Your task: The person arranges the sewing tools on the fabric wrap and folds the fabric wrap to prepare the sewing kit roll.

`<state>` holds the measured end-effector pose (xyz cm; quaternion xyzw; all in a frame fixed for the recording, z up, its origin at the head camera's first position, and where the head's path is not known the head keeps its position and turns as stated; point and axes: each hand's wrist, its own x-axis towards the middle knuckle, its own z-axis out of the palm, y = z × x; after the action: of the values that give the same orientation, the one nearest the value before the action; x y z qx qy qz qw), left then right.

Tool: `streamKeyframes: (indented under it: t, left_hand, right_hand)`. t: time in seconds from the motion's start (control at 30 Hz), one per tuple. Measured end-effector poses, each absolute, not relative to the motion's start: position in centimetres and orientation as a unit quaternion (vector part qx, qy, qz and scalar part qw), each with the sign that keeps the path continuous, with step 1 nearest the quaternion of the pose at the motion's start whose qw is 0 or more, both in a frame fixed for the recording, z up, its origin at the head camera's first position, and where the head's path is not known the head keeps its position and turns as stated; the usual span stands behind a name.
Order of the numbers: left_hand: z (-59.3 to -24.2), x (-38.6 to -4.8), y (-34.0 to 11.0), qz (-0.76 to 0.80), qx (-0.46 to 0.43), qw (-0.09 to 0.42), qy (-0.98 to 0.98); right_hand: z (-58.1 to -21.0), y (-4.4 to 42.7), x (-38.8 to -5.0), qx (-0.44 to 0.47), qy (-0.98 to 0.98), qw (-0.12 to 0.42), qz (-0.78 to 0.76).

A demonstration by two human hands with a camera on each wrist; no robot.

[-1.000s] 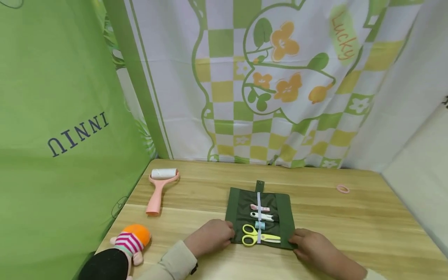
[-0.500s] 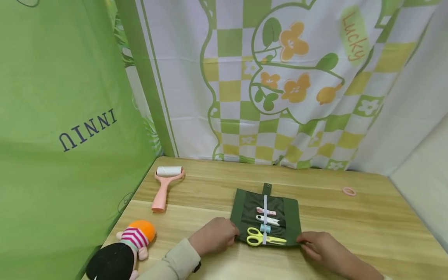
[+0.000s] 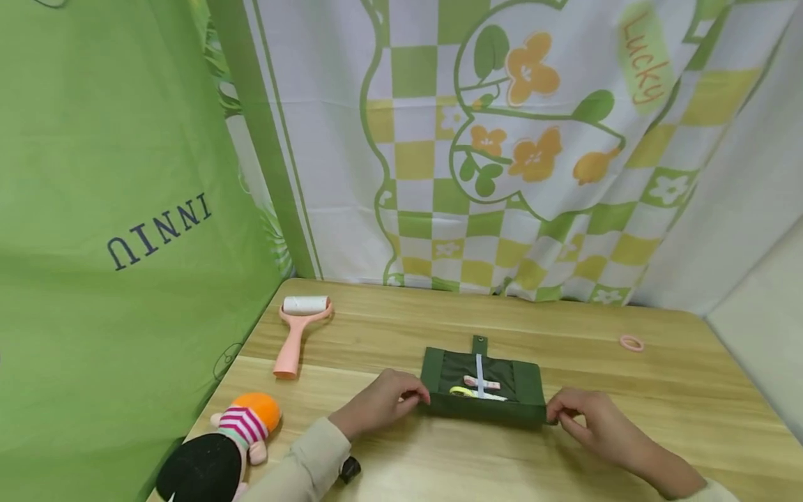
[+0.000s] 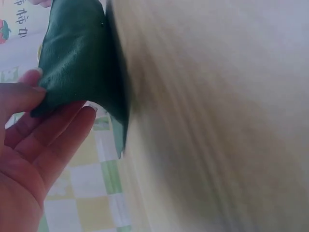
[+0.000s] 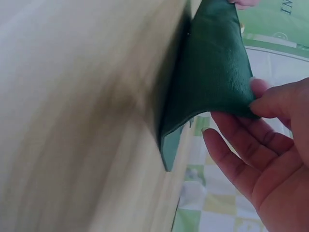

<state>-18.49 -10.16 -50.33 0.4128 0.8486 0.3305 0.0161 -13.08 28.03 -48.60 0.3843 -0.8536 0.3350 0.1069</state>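
Note:
A dark green fabric sewing pouch point(image 3: 483, 414) lies on the table with its near edge lifted and curling over. My left hand point(image 3: 384, 403) pinches its near left corner between thumb and fingers. At the near right corner, my right hand point(image 3: 592, 422) does the same. Both wrist views show the raised flap point(image 4: 72, 53) bent up off the wood. Inside the pouch, a white elastic strap point(image 3: 479, 373) crosses a pink striped item point(image 3: 488, 383). Part of the yellow scissors point(image 3: 463, 392) shows above the fold. The folded edge hides the other tools. A snap tab point(image 3: 479, 344) points away at the far side.
A pink lint roller point(image 3: 292, 345) lies at the back left. Nearer on that side is a doll point(image 3: 241, 425) with an orange and striped body. A pink ring point(image 3: 631, 343) lies at the right. Curtains point(image 3: 414, 174) hang behind the table.
Both hands have raised the pouch's near edge and moved it away from me. The flap now covers the white tool, the blue spool and most of the scissors.

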Motion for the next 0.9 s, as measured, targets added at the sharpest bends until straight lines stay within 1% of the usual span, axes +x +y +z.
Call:
streamKeyframes:
  t: [0.17,0.27,0.4,0.47,0.57,0.63,0.73,0.8,0.9]
  left_hand:
    - [-50.4,-19.5,-9.7,0.318,0.377,0.036,0.869]
    - [-50.9,-20.4,-9.3,0.330,0.357,0.046,0.873]
    - [-51.4,-21.6,-9.0,0.374,0.334,0.077,0.861]
    - [-51.7,-22.1,-8.9,0.370,0.329,0.103,0.862]
    - [-51.7,-22.3,-8.7,0.320,0.338,0.138,0.874]
    - [-51.7,-22.3,-8.5,0.268,0.356,0.150,0.882]
    - [-51.4,-22.1,-8.0,0.197,0.378,0.152,0.892]
    - [-51.2,-21.9,-7.6,0.154,0.386,0.143,0.898]
    - [-50.9,-21.8,-7.2,0.127,0.386,0.127,0.905]
  right_hand:
    - [-48.3,28.0,-14.1,0.351,-0.870,0.098,0.333]
    - [-48.7,28.2,-14.8,0.325,-0.878,0.071,0.344]
    - [-49.3,28.9,-15.4,0.337,-0.871,0.040,0.356]
    - [-49.7,29.2,-15.5,0.353,-0.867,0.042,0.349]
    - [-50.4,29.5,-15.4,0.370,-0.882,0.053,0.288]
    - [-50.7,29.7,-14.9,0.372,-0.899,0.055,0.224]
    - [-51.1,30.0,-14.3,0.373,-0.915,0.059,0.139]
    - [-51.2,29.9,-14.1,0.378,-0.915,0.061,0.125]
    - [-51.4,29.5,-14.5,0.391,-0.908,0.079,0.126]
